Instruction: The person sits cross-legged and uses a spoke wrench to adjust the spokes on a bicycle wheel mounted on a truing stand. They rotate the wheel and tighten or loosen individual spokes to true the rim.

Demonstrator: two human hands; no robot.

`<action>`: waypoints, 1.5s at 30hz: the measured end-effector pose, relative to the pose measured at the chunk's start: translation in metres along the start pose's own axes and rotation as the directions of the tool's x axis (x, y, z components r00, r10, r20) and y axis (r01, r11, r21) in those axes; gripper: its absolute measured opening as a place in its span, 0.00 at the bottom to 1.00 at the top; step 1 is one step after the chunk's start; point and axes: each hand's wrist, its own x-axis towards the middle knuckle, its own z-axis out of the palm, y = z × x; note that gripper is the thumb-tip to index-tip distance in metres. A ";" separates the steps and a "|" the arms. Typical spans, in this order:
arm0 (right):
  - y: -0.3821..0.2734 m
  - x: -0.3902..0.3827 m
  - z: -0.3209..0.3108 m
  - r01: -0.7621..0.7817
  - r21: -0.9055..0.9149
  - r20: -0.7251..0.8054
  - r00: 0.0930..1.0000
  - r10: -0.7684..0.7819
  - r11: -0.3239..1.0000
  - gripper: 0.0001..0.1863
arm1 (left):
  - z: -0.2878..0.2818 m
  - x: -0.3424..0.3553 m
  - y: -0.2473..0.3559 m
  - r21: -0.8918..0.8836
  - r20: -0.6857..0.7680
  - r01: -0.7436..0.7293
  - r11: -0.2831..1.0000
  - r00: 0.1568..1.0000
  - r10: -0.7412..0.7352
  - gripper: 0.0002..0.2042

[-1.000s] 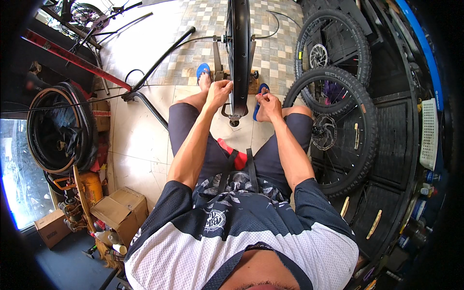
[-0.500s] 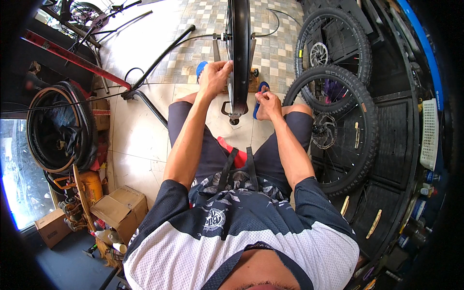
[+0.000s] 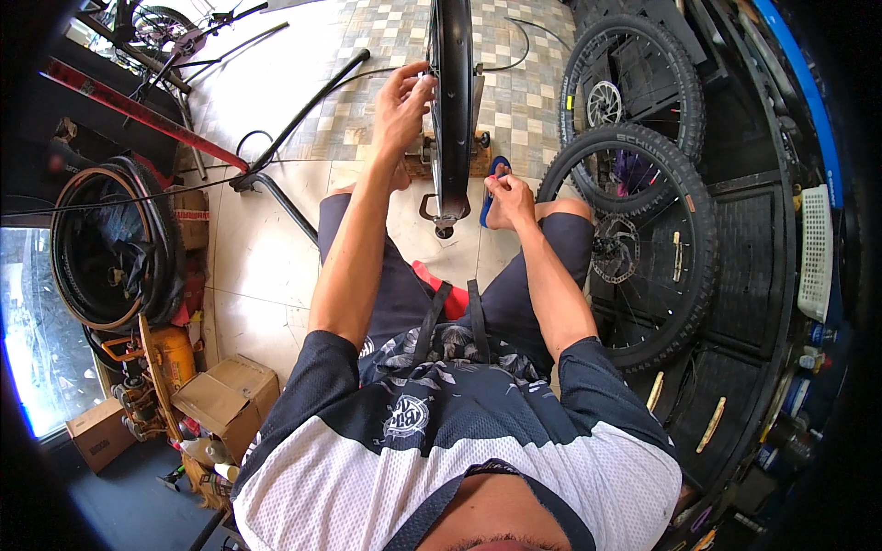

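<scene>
A bare black bicycle rim point(image 3: 452, 138) stands upright, edge-on, in front of me in a metal wheel stand with a wooden base point(image 3: 480, 163). Beside the rim's left face, level with the axle, is my left hand point(image 3: 400, 112). Its fingers are bent and somewhat apart; whether they touch the hub or spokes is hard to tell. To the right of the rim, over my right knee side, my right hand point(image 3: 511, 198) is closed, with a small red thing point(image 3: 493, 178) showing at its fingertips. A metal bracket point(image 3: 428, 207) sits at the rim's near end.
Two wheels with knobbly tyres point(image 3: 684, 266) lean against black panels on the right. Tyres point(image 3: 110, 243) hang at left, above an opened cardboard box point(image 3: 225, 395). A red bar point(image 3: 147, 115) and a black tube point(image 3: 317, 101) cross the left. A white basket point(image 3: 815, 253) hangs far right.
My left hand has moved away from me, from the rim's near part toward the axle, and its fingers have spread. My right hand stays in place.
</scene>
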 end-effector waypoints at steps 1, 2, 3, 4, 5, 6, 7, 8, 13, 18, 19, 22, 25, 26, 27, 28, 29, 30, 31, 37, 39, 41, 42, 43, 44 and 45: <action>0.000 0.000 0.000 0.009 -0.003 -0.009 1.000 -0.009 1.000 0.26 | -0.002 -0.001 -0.013 -0.048 -0.039 -0.029 0.998 0.999 0.028 0.17; 0.000 0.000 0.000 -0.010 -0.022 -0.013 1.000 0.009 1.000 0.26 | -0.006 -0.004 -0.029 0.003 -0.070 0.048 0.999 0.996 -0.047 0.17; 0.000 0.000 0.000 0.012 -0.005 -0.007 1.000 -0.012 1.000 0.26 | -0.010 -0.009 -0.049 0.045 -0.096 0.091 0.995 0.992 -0.087 0.16; 0.000 0.001 0.000 0.008 -0.003 0.004 1.000 -0.008 1.000 0.26 | -0.015 -0.015 -0.070 0.080 -0.120 0.092 0.993 0.989 -0.082 0.16; -0.001 0.002 0.001 -0.025 -0.019 0.017 1.000 0.026 0.999 0.26 | -0.018 -0.021 -0.091 0.166 -0.123 0.157 0.973 0.983 -0.138 0.15; 0.000 0.002 0.001 0.007 -0.003 0.005 1.000 -0.007 1.000 0.25 | -0.019 -0.028 -0.111 0.291 -0.135 0.235 0.927 0.970 -0.203 0.14; 0.000 0.002 0.002 0.010 -0.005 -0.007 1.000 -0.010 1.000 0.23 | -0.021 -0.037 -0.128 0.149 -0.034 0.275 0.950 0.962 -0.273 0.13; 0.001 0.002 0.003 0.012 -0.008 -0.019 1.000 -0.012 1.000 0.22 | -0.022 -0.046 -0.141 0.103 0.042 0.446 0.889 0.891 -0.452 0.13; 0.005 0.002 0.005 0.027 0.021 -0.019 0.999 -0.027 0.999 0.26 | -0.019 -0.077 -0.139 -0.004 0.143 0.478 0.878 0.870 -0.472 0.13; 0.003 0.002 0.006 0.033 -0.001 -0.033 0.999 -0.033 0.999 0.22 | -0.022 -0.066 -0.097 -0.026 0.205 0.468 0.883 0.868 -0.453 0.11; 0.002 0.002 0.006 0.025 -0.003 -0.030 0.999 -0.025 1.000 0.22 | -0.021 -0.063 -0.090 -0.014 0.205 0.438 0.899 0.881 -0.426 0.11; -0.001 0.002 0.004 0.002 -0.013 -0.011 1.000 -0.002 1.000 0.22 | -0.019 -0.055 -0.071 0.077 0.199 0.439 0.895 0.873 -0.445 0.11; -0.002 0.001 0.001 -0.012 -0.013 0.008 1.000 0.012 1.000 0.23 | -0.015 -0.049 -0.054 0.060 0.156 0.371 0.927 0.913 -0.376 0.13; -0.002 0.001 0.000 -0.031 -0.024 0.015 0.999 0.032 0.999 0.23 | -0.014 -0.047 -0.048 0.087 0.129 0.376 0.922 0.914 -0.385 0.13; -0.002 0.001 0.000 -0.017 -0.013 0.017 1.000 0.017 1.000 0.23 | -0.013 -0.044 -0.041 0.062 0.136 0.332 0.941 0.931 -0.337 0.13; -0.003 0.001 -0.001 -0.019 -0.014 0.020 1.000 0.019 1.000 0.23 | -0.013 -0.042 -0.033 0.073 0.131 0.303 0.950 0.942 -0.310 0.13; -0.003 0.001 -0.001 -0.041 -0.030 0.025 0.999 0.042 0.999 0.23 | -0.013 -0.039 -0.026 0.085 0.125 0.273 0.958 0.951 -0.282 0.14; -0.003 0.001 -0.001 -0.020 -0.008 0.025 0.999 0.020 1.000 0.24 | -0.012 -0.036 -0.018 0.104 0.119 0.232 0.967 0.962 -0.244 0.14; -0.002 0.001 0.000 -0.019 0.000 0.026 0.999 0.019 1.000 0.25 | -0.011 -0.032 -0.011 0.134 0.103 0.214 0.968 0.968 -0.228 0.13; 0.000 0.001 0.000 -0.022 0.006 0.031 0.999 0.022 1.000 0.26 | -0.006 -0.024 0.005 -0.117 0.046 0.130 0.985 0.991 -0.125 0.12; 0.000 0.001 0.000 -0.021 -0.006 0.029 0.999 0.021 1.000 0.26 | -0.009 -0.024 -0.005 -0.104 -0.003 0.131 0.986 0.991 -0.132 0.12; 0.000 0.002 0.001 -0.038 -0.047 0.020 0.999 0.039 0.998 0.26 | -0.014 -0.030 -0.024 -0.072 -0.033 0.120 0.990 0.992 -0.122 0.12; 0.000 0.002 0.001 -0.009 -0.027 0.018 1.000 0.010 1.000 0.26 | -0.015 -0.033 -0.037 -0.082 -0.038 0.117 0.990 0.992 -0.120 0.12; 0.000 0.002 0.001 -0.010 -0.026 0.018 1.000 0.011 1.000 0.27 | -0.017 -0.036 -0.050 -0.056 -0.037 0.157 0.986 0.987 -0.159 0.12; 0.001 0.002 0.001 -0.035 -0.039 0.020 0.999 0.036 0.999 0.27 | -0.019 -0.040 -0.064 -0.013 -0.040 0.210 0.978 0.977 -0.210 0.12; 0.001 0.002 0.002 -0.013 -0.027 0.017 1.000 0.014 1.000 0.27 | -0.020 -0.044 -0.077 0.013 -0.035 0.206 0.979 0.978 -0.205 0.12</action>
